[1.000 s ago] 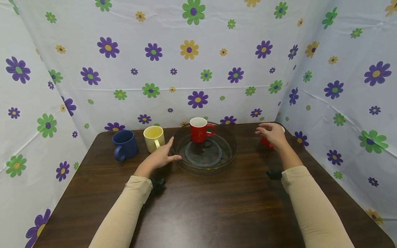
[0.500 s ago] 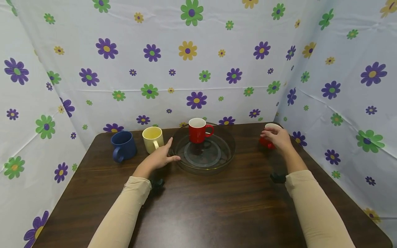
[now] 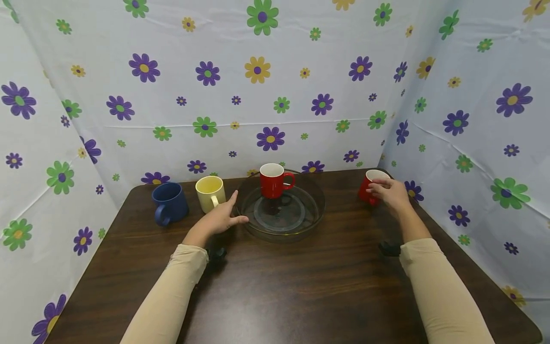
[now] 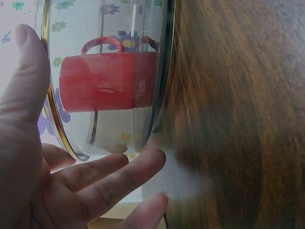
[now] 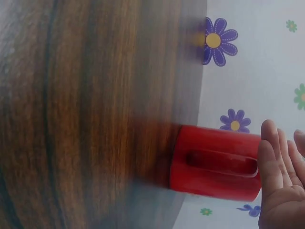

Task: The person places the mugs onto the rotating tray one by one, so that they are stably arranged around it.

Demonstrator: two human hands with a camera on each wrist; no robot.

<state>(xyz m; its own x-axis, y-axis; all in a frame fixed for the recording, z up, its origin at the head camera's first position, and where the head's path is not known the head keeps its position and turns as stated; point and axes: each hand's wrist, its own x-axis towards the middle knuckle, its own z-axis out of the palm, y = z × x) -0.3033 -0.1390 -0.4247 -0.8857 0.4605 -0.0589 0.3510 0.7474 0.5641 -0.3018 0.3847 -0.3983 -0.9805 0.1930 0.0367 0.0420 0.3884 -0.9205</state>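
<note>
Rightward of where it was in the earlier frame, the right hand [image 3: 394,196] now sat by the rim of the right mug [image 3: 364,187], leaving more of it in sight; the left hand [image 3: 215,220] stayed at the left side of the bowl [image 3: 279,232]. The right mug stood upright near the table's [image 3: 292,286] far right corner, its handle towards the person. The right fingers were nearly straight and close together at its rim, not curled round it; I could not tell whether they touched. The left fingers were spread. The step seemed to be reaching for that mug or letting it go; gripping it would call for thumb and fingers on opposite sides. A red mug [image 3: 271,184] took up the bowl's back part, the yellow mug [image 3: 208,198] crowded the left hand, the blue mug [image 3: 173,205] stood further left, and flowered cloth [image 3: 180,148] limited room behind.
</note>
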